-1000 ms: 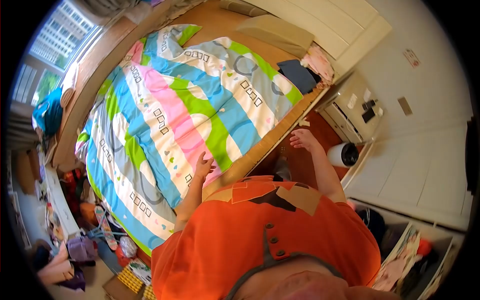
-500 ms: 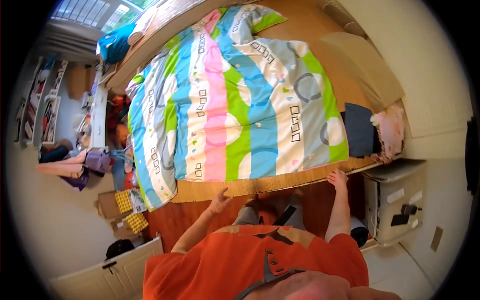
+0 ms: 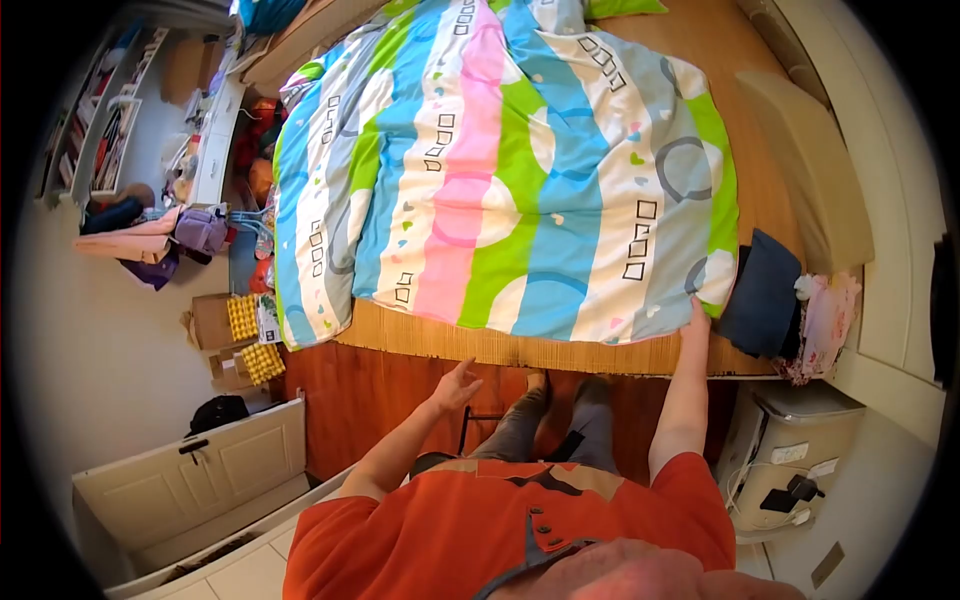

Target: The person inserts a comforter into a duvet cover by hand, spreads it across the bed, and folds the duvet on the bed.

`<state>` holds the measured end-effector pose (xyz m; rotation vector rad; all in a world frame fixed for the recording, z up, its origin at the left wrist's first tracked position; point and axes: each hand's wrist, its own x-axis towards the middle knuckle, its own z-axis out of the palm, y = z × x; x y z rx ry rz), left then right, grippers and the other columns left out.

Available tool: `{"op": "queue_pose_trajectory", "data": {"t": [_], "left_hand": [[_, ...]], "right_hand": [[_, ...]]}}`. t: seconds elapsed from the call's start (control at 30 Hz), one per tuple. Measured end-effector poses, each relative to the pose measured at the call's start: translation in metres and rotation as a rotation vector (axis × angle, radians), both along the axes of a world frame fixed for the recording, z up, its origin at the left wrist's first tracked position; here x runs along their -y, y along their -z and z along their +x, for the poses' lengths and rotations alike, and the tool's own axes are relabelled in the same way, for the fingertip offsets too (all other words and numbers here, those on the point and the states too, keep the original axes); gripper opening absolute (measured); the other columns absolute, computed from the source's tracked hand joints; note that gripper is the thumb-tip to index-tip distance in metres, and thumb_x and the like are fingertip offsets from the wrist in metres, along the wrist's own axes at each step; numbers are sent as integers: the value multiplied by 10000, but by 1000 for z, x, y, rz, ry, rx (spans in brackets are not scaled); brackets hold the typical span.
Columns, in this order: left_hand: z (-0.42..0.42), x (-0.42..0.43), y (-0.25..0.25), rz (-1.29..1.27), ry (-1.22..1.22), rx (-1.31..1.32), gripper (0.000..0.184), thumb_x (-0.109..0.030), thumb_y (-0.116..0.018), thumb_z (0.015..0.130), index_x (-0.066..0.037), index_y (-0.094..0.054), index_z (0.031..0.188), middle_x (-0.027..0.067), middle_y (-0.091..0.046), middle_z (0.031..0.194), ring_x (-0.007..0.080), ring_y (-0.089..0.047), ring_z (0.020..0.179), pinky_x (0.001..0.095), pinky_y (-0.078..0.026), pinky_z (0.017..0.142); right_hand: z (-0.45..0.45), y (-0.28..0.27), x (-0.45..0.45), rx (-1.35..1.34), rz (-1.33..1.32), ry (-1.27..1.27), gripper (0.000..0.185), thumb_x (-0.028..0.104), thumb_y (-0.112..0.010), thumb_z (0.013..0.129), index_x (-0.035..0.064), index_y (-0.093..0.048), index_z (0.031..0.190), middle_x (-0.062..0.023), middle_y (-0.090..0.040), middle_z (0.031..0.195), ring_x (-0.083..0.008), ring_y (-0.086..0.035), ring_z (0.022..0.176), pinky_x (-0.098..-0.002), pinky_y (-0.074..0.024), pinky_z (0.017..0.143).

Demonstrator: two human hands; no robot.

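Note:
A striped quilt in blue, green, pink and white is spread over the bed, with folds along its left side. At its near right corner is my right hand, its fingers closed on the edge and partly hidden there. My left hand hangs just off the near edge of the bed, fingers apart, with nothing in it. Between the quilt and the bed's near edge shows a strip of woven mat.
Dark folded cloth and a pink floral cloth lie on the right. A pale cabinet with a cable stands below them. Cardboard boxes with yellow egg trays are at the left, near a shelf and a white door.
My right hand has reached forward from the bed's edge to the quilt's corner and closed on it. My left hand stays open beside the bed. The camera view has shifted.

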<state>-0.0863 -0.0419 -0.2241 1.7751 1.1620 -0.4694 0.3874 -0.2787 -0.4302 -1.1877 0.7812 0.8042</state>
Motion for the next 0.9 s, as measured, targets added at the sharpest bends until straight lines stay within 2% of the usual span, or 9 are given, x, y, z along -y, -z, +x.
{"op": "queue_pose_trajectory", "data": {"t": [0.1,0.2,0.27,0.37,0.4,0.5,0.53,0.63,0.9], "left_hand": [[22,-8,-4,241,209,102,702,-271,-636,776,-82,-269,1344,191,-490,1190,331,-523,1035,364,-438,863],[74,-13,-51,238,238,87,798,-267,-673,729,-87,-222,1363,220,-335,1323,375,-401,1166,411,-366,945],[104,-16,-76,584,398,149,893,-258,-708,677,-83,-178,1375,236,-251,1360,385,-334,1214,437,-333,963],[143,-26,-118,754,374,415,961,-234,-723,637,-83,-140,1386,260,-228,1361,401,-291,1233,456,-309,963],[151,-30,-123,871,344,453,803,-166,-685,638,-52,-283,1323,238,-348,1305,365,-373,1184,435,-338,930],[153,-64,-125,637,241,534,547,-109,-635,642,-53,-473,1162,192,-513,1161,323,-467,1096,415,-364,898],[147,-72,-143,712,201,674,319,-79,-580,677,-55,-560,994,169,-605,973,326,-550,954,412,-415,831],[123,-84,-124,374,66,721,302,-88,-549,709,-63,-568,1010,200,-606,920,363,-567,881,419,-450,769],[121,-83,-159,486,66,732,329,-93,-496,720,-47,-558,1039,229,-598,895,391,-562,856,443,-451,746]], "right_hand": [[8,-78,-65,264,73,18,443,192,-624,808,8,-475,1183,-86,-550,1116,-216,-545,972,-389,-466,791],[-5,-263,-99,478,243,-77,408,168,-586,836,-1,-467,1189,-80,-549,1121,-212,-540,984,-353,-445,834],[-22,-379,-93,601,423,-116,381,177,-563,850,13,-478,1183,-68,-555,1100,-190,-539,982,-328,-434,848],[-41,-497,-41,1101,112,-45,466,281,-516,861,-51,-465,1185,-144,-537,1097,-242,-524,1000,-359,-423,873],[-41,-537,-22,982,124,163,598,376,-556,819,-79,-446,1191,-186,-543,1094,-281,-544,982,-385,-454,846],[-80,-617,18,1986,-210,-44,722,449,-586,775,-100,-413,1210,-267,-519,1118,-345,-559,973,-429,-488,803],[-86,-642,14,1676,-144,174,590,405,-511,836,-44,-431,1211,-213,-502,1165,-322,-517,1039,-436,-436,871],[-54,-627,38,1132,131,363,487,302,-525,869,-48,-437,1197,-163,-525,1153,-265,-518,1047,-380,-429,894],[24,-391,79,639,220,326,432,296,-425,895,-21,-462,1186,-140,-496,1210,-280,-481,1096,-420,-394,939]]}}
